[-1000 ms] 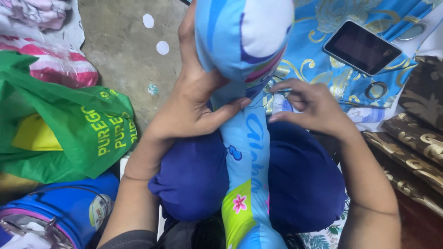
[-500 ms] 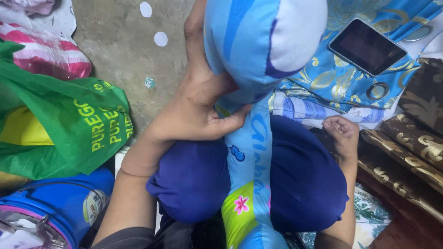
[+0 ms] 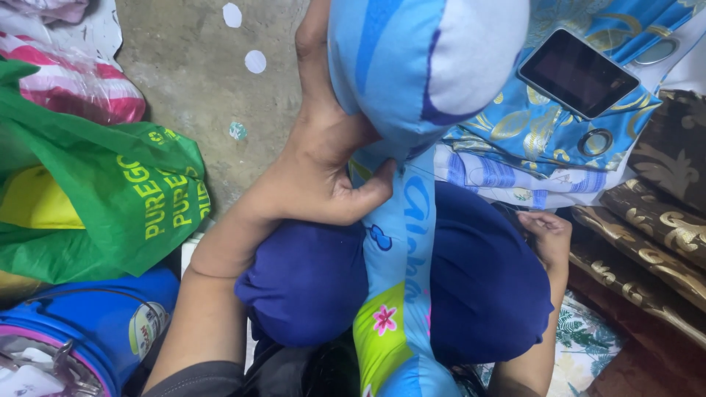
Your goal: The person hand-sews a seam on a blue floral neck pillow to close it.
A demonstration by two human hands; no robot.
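Blue fabric fills the middle of the view: a long stuffed pillow point(image 3: 412, 110), light blue with a white patch and darker stripes, rises from the person's lap toward the top edge, its narrow lower length printed with a pink flower on a lime-green patch. Under it lies a navy cushion point(image 3: 485, 287), bulging out on both sides of the pillow and resting across the lap. To the left a green bag point(image 3: 110, 198) with yellow lettering slumps on the concrete floor point(image 3: 198, 88), with a pink-and-white striped bundle point(image 3: 81, 81) in clear plastic behind it. At lower left stands a blue tub point(image 3: 95, 331). On the right, brown patterned cloth point(image 3: 662, 213) with gold scrolls lies beside folded blue curtain fabric point(image 3: 559, 125) with gold leaves and metal eyelets. The left hand point(image 3: 316, 176) is clamped on the pillow where the stuffed head narrows, thumb pressed against the front of the fabric and fingers wrapped behind. The right hand point(image 3: 548, 231) sits lower, at the right edge of the navy cushion, fingers curled and touching the cloth there; whether it actually grips anything cannot be told. A dark tablet point(image 3: 577, 73) lies face up on the curtain fabric, screen off. Two white paper discs point(image 3: 255, 61) and a small scrap dot the floor near the top.
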